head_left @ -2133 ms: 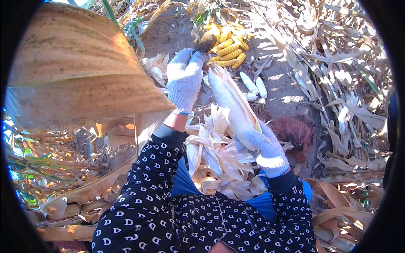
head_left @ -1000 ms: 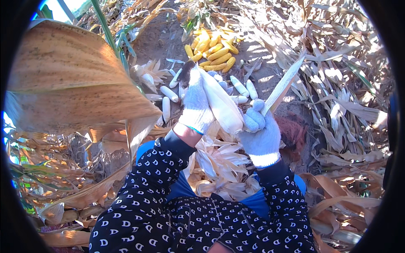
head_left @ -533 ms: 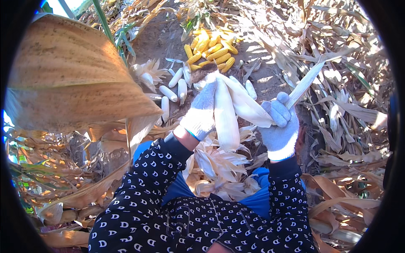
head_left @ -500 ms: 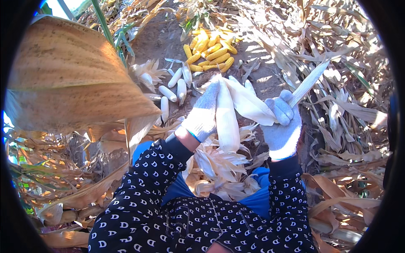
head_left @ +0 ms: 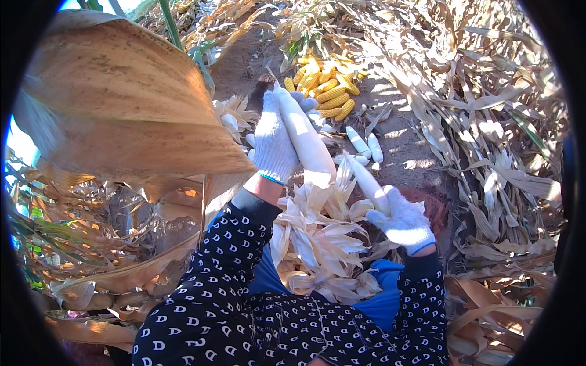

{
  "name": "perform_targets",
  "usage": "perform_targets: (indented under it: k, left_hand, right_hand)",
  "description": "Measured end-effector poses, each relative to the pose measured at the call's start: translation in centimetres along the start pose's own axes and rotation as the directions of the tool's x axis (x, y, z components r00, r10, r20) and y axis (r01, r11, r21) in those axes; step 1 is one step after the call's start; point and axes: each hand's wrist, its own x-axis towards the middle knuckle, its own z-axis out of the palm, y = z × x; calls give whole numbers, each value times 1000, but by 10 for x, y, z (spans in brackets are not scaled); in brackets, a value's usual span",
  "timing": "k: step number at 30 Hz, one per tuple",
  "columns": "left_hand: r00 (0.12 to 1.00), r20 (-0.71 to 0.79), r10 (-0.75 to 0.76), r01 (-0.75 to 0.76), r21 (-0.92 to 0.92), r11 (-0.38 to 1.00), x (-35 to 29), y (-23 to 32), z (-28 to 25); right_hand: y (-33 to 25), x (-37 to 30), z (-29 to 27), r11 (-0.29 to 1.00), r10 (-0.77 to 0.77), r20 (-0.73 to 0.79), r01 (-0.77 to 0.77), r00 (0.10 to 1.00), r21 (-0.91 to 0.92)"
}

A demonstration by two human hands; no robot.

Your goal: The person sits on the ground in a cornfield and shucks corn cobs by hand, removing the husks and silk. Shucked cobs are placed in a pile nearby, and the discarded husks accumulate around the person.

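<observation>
My left hand, in a pale knitted glove, is closed around a corn ear that still wears smooth whitish husk. Dark silk shows at the ear's far tip, which points away from me. Lower and to the right, my right hand, gloved the same way, is closed on a pale strip of corn husk. That strip stands apart from the ear. Between my knees, below both hands, lies a heap of loose husks.
Ahead is a pile of bare yellow corn cobs. Whitish ears lie on the soil nearer me. A large dry leaf hangs close at left. Dry stalks and leaves cover the right side.
The husk strip in my right hand has parted from the ear, and that hand has dropped lower. My left hand has moved the ear left and farther away, tilting it.
</observation>
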Motion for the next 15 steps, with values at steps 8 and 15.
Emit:
perform_targets:
  k: [8,15]
  left_hand:
    - [994,45,-102,102,14,995,-14,-4,9]
    - [977,52,-206,199,120,973,-27,-26,20]
  right_hand:
    - [-13,28,31,618,-332,-82,283,940,734]
    - [-51,22,57,215,-308,92,-25,947,976]
